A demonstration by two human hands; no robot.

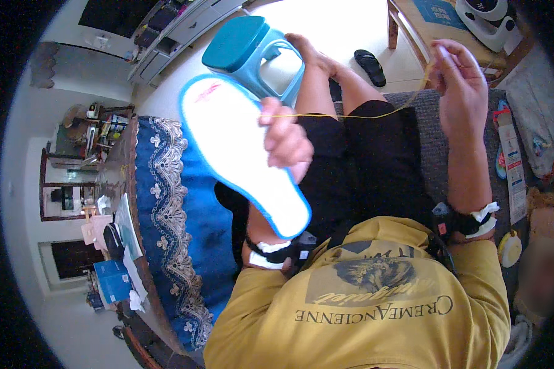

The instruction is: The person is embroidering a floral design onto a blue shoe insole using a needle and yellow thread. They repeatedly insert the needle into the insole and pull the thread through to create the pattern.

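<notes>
My left hand (286,138) grips a white insole (231,154) with a blue edge and a small red mark near its toe end, held upright over my left thigh. A thin yellow thread (345,115) runs from the insole by my left fingers across to my right hand (458,92), raised at the right. Its fingertips are pinched on the thread; whether a needle is there, I cannot make out. My legs in black shorts (378,160) are below the thread.
A teal plastic stool (234,40) stands ahead, with a black slipper (369,67) on the floor and a wooden table (412,31) at the upper right. A blue lace-trimmed cloth (200,270) lies at my left. Packaged items (509,172) lie beside me at the right.
</notes>
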